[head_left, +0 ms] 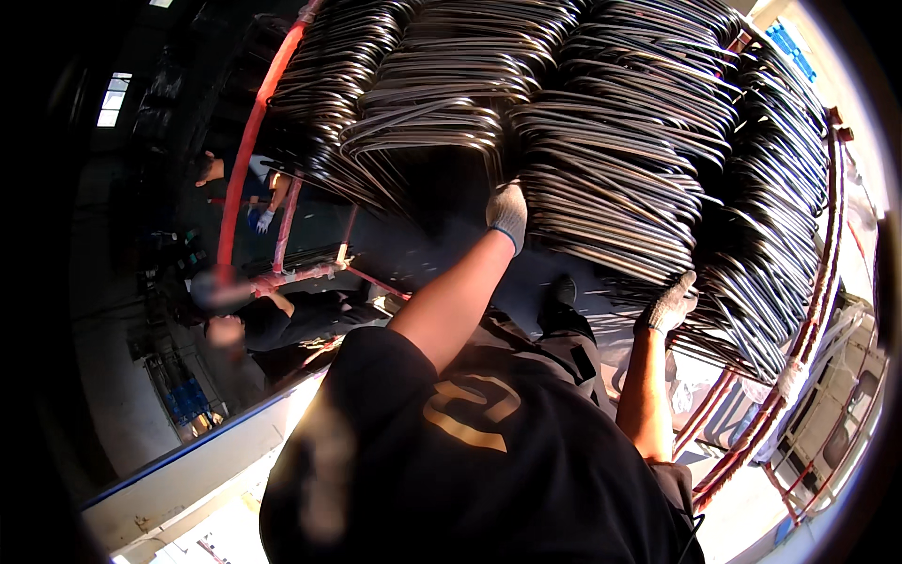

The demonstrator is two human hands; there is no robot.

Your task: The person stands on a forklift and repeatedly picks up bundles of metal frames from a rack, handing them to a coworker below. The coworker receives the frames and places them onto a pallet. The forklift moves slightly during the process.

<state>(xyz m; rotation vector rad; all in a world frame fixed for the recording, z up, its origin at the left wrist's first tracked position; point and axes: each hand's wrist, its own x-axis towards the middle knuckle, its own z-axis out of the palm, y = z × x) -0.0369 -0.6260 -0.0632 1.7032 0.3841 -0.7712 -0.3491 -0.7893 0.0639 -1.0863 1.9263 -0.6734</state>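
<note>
Tall stacks of thin, dark, bent metal rods (611,179) fill the upper part of the view, their rounded corners lined up one over another. My left hand (508,214), in a pale knit glove, is closed at the left end of the middle-right stack; its fingertips are partly hidden. At that stack's lower right corner, my right hand (671,303) wears a similar glove and has its fingers curled over the rods. Another stack (427,122) stands left of my left hand, with a dark gap below its front. A further stack (766,226) rises right of my right hand.
Red wrapped rails (252,141) run up the left side, and a wrapped post (799,362) bounds the right. Beyond the left rail are one person (268,193) with a gloved hand and another person (291,320) lower down. A pale ledge (188,475) crosses the lower left.
</note>
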